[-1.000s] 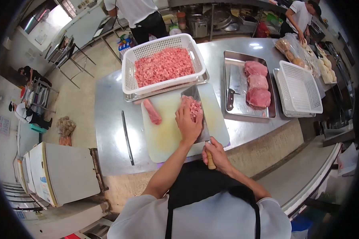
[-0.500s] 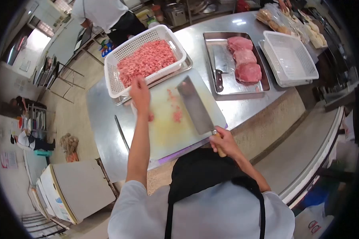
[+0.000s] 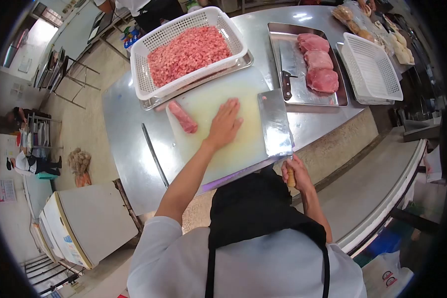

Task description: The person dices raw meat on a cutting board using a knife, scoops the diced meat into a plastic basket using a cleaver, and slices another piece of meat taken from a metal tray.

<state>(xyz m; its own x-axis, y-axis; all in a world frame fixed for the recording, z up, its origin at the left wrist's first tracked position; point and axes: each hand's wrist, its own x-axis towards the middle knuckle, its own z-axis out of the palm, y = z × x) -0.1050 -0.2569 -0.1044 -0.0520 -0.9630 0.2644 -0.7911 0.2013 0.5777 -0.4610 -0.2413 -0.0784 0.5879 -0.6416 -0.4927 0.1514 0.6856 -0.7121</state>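
My left hand (image 3: 225, 124) lies palm down on the pale cutting board (image 3: 211, 166), fingers stretched out. Whatever is under the palm is hidden. A strip of raw pink meat (image 3: 183, 118) rests on the board's left part, apart from that hand. My right hand (image 3: 297, 171) grips the wooden handle of a cleaver (image 3: 275, 124), whose broad blade is over the board's right edge. Beyond the board, a white perforated basket (image 3: 143, 74) holds a heap of diced meat (image 3: 191, 52).
Right of the basket, a steel tray (image 3: 310, 100) holds a knife (image 3: 286, 84) and pieces of meat (image 3: 322, 79). White baskets (image 3: 375, 69) are stacked farther right, near bagged food (image 3: 355, 24). A dark thin rod (image 3: 155, 154) lies left of the board. Other people stand in the background.
My left hand has moved from the basket down onto the board, and the meat strip now shows. The small meat bits on the board are out of sight. The cleaver has shifted right.
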